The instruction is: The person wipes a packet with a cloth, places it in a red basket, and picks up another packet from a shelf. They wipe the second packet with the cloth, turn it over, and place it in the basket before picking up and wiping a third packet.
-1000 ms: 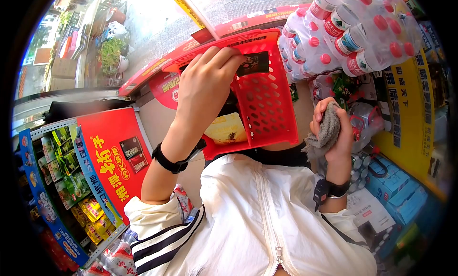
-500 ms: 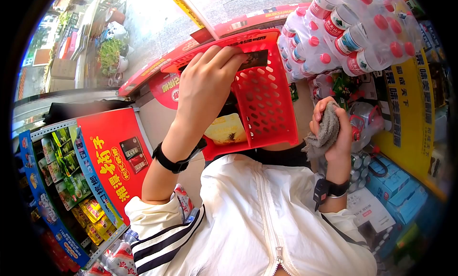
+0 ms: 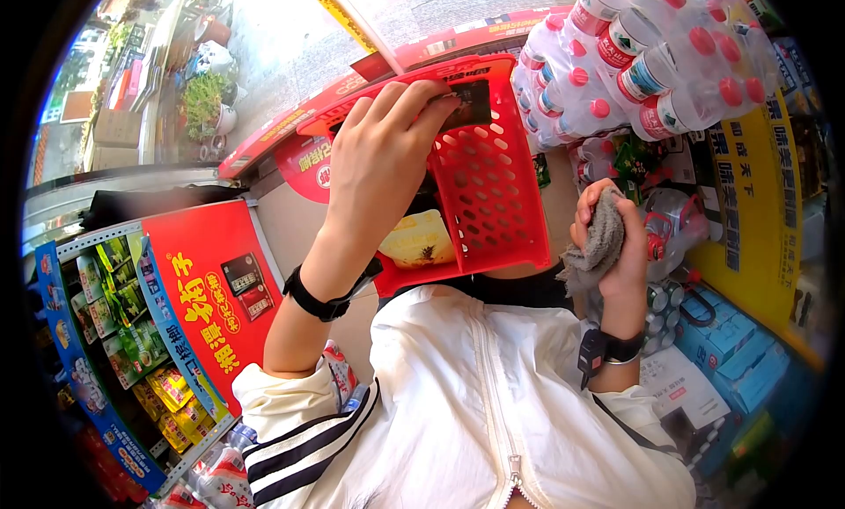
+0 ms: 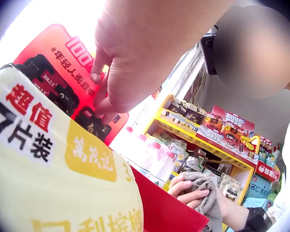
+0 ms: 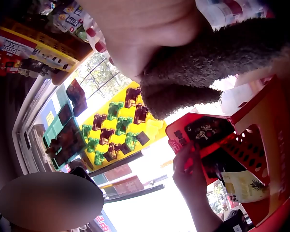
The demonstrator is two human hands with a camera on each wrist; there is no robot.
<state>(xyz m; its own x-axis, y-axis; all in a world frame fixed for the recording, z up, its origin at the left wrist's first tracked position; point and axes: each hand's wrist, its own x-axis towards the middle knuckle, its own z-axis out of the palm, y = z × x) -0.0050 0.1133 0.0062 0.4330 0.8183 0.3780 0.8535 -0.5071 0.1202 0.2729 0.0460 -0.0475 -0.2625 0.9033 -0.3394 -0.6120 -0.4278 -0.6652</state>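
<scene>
In the head view my left hand (image 3: 380, 153) reaches over a red plastic display box (image 3: 535, 232) with holed inner walls. Its thumb and fingers pinch a dark packet (image 3: 473, 104) along the box's far wall; the right wrist view shows this packet (image 5: 209, 131) inside the box, beside that hand. A pale yellow packet (image 3: 417, 238) stands in the near left compartment and fills the front of the left wrist view. My right hand (image 3: 632, 245) grips a crumpled grey cloth (image 3: 604, 236), held off to the right of the box.
Wrapped packs of water bottles (image 3: 651, 69) stand at the back right, with blue boxes (image 3: 731, 342) nearer. To the left is a shelf of snack packets (image 3: 132, 333) with a red sign panel (image 3: 211, 289). A window (image 3: 264, 51) lies beyond the box.
The dark packet at my left fingertips has tilted back and forth and shifted slightly left. My right hand and the cloth stay nearly still.
</scene>
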